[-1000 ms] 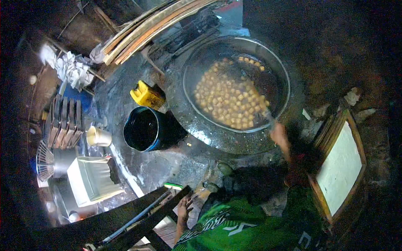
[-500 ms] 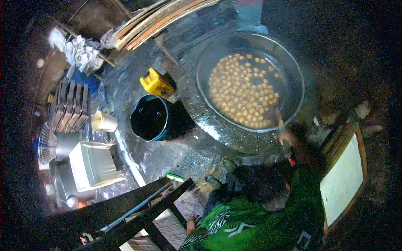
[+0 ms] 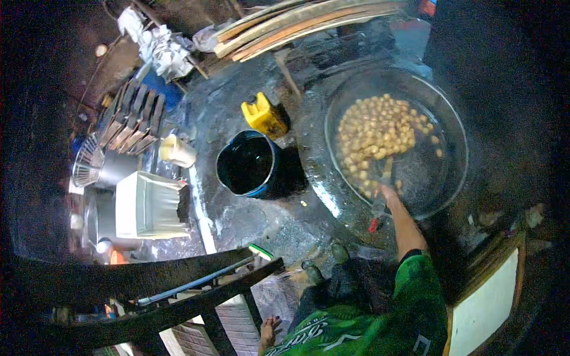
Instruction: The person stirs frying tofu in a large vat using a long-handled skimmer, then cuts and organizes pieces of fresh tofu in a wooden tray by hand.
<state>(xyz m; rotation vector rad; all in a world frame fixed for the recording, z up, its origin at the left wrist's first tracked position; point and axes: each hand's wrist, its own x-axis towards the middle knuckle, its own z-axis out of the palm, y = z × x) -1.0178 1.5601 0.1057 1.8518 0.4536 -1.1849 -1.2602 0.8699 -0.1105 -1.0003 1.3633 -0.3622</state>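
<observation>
My right hand [image 3: 387,194] is closed around the handle of a stirring spatula [image 3: 387,168], reaching over the near rim of a large round pan [image 3: 465,142]. A red end hangs from the handle below the hand. The spatula's far end is among many small, round golden pieces of food [image 3: 377,127], bunched at the pan's left side in dark liquid. Its exact shape is blurred. Down by my side, my left hand [image 3: 270,327] hangs with loosely bent fingers and holds nothing I can see. A dark wooden rail [image 3: 237,282] is beside it.
Left of the pan stand a dark blue-rimmed drum [image 3: 274,160] and a yellow jerrycan [image 3: 264,115]. Wooden planks [image 3: 309,24] lie at the back. A white-lined box [image 3: 151,207] and a cream bucket [image 3: 177,151] are farther left. A white-faced board [image 3: 484,302] leans at right.
My right hand has moved left and farther over the pan with the spatula. The food pieces have shifted into a bunch at the left, baring liquid at the right. The view has also shifted.
</observation>
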